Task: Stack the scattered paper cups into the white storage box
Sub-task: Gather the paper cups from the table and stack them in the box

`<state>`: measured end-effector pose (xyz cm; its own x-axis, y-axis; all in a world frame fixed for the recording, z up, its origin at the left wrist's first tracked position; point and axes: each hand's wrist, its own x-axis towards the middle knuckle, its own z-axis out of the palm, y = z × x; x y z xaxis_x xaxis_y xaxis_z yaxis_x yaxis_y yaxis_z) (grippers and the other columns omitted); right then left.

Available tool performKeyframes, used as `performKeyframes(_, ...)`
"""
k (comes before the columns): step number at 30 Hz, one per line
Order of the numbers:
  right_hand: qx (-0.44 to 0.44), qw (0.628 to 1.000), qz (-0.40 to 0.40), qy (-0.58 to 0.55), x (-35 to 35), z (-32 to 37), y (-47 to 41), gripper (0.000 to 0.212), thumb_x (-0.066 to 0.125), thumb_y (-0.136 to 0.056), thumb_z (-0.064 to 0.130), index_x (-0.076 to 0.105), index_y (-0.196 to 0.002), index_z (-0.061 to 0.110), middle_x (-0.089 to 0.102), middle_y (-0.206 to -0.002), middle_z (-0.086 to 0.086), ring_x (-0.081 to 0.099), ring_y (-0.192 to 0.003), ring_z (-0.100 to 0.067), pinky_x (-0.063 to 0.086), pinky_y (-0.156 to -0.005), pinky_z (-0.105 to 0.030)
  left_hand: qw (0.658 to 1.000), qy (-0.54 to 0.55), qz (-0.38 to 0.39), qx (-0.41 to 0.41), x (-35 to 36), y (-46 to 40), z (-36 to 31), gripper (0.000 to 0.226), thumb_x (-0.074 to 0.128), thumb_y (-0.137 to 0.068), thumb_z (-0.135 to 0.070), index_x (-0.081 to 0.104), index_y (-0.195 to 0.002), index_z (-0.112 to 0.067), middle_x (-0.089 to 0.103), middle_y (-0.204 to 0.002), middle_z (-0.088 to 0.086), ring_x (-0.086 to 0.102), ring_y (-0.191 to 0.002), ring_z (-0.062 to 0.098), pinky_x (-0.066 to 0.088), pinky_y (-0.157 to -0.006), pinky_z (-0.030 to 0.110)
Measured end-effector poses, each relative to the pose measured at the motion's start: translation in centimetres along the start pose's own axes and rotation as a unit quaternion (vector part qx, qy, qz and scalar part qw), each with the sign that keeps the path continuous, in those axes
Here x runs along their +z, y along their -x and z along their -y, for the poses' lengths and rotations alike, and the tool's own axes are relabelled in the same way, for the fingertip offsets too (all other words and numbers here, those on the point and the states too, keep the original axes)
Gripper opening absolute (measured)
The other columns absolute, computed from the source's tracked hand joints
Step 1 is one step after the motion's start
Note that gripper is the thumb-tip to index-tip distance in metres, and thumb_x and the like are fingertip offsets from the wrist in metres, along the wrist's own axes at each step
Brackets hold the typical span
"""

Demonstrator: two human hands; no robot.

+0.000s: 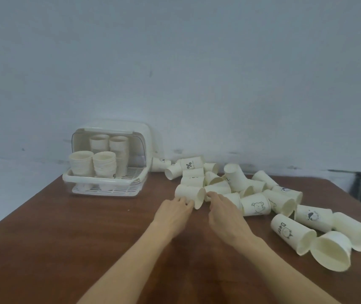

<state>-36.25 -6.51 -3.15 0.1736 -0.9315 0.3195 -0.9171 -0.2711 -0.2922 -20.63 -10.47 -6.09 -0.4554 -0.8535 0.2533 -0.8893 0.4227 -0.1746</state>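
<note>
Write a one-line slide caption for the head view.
Both hands, left hand and right hand, reach a fallen paper cup beside the white storage box holding four stacks.

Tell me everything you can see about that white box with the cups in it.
The white storage box looks like smooth plastic with rounded corners. It stands upright on the brown table, at its far left by the wall. Its clear front lid is swung up, so the front is open. Inside, a slotted rack holds four stacks of paper cups, two in front and two behind. A loose cup lies on its side against the box's right side. Neither hand touches the box.
</note>
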Motion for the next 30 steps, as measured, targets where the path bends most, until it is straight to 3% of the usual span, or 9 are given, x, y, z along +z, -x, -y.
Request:
performKeyframes(8,0.022,1.000,0.012,0.016,-0.5,-3.8,1.4,0.046,0.039,-0.090,0.008,0.037,-0.135,0.017,0.051,-0.120,-0.004,0.046,-0.112,-0.024,0.041,-0.090,-0.036,1.000,-0.024,0.005,0.000,2.3,-3.3,-2.1,0.060,0.035,-0.094,-0.002,0.017,-0.150,-0.015,0.053,-0.114,0.012,0.056,-0.100,0.032,0.037,-0.064,0.035)
performKeyframes(11,0.027,0.999,0.010,0.017,-0.8,-4.8,1.9,0.046,0.039,-0.092,0.010,0.036,-0.137,0.017,0.051,-0.118,-0.003,0.047,-0.111,-0.022,0.042,-0.089,-0.035,0.998,-0.054,0.036,-0.017,2.8,-4.3,-2.5,0.053,0.033,-0.097,-0.004,0.023,-0.147,-0.013,0.052,-0.118,0.012,0.054,-0.104,0.030,0.036,-0.066,0.035)
performKeyframes(14,0.028,0.999,0.003,0.015,-1.2,-5.4,2.4,0.046,0.038,-0.093,0.010,0.034,-0.139,0.017,0.051,-0.122,-0.003,0.047,-0.114,-0.022,0.041,-0.092,-0.034,0.993,-0.095,0.060,-0.034,3.3,-5.1,-2.5,0.037,0.035,-0.098,-0.008,0.042,-0.134,-0.011,0.054,-0.125,0.008,0.051,-0.112,0.027,0.039,-0.075,0.034)
performKeyframes(18,0.034,0.999,0.004,0.024,-1.3,-6.1,2.7,0.045,0.038,-0.094,0.011,0.035,-0.138,0.017,0.052,-0.122,-0.003,0.048,-0.114,-0.022,0.043,-0.092,-0.036,0.989,-0.125,0.060,-0.057,3.4,-5.1,-2.7,0.029,0.039,-0.096,-0.006,0.054,-0.120,-0.013,0.059,-0.119,0.005,0.051,-0.112,0.025,0.038,-0.079,0.032)
performKeyframes(26,0.047,0.999,0.002,0.008,-0.8,-6.0,3.6,0.047,0.038,-0.093,0.011,0.035,-0.140,0.017,0.053,-0.120,-0.002,0.048,-0.112,-0.022,0.040,-0.090,-0.035,0.989,-0.124,0.031,-0.072,1.4,-3.3,-2.1,0.032,0.052,-0.085,0.000,0.055,-0.114,-0.012,0.062,-0.110,0.005,0.055,-0.106,0.025,0.039,-0.081,0.032)
performKeyframes(30,0.102,0.993,-0.021,-0.060,-0.3,-5.7,5.1,0.047,0.040,-0.089,0.007,0.042,-0.136,0.014,0.059,-0.104,0.001,0.054,-0.102,-0.021,0.043,-0.089,-0.035,0.991,-0.098,-0.023,-0.085,0.2,-1.0,-2.3,0.031,0.059,-0.083,-0.005,0.052,-0.112,-0.014,0.064,-0.105,0.006,0.056,-0.100,0.025,0.037,-0.074,0.031)
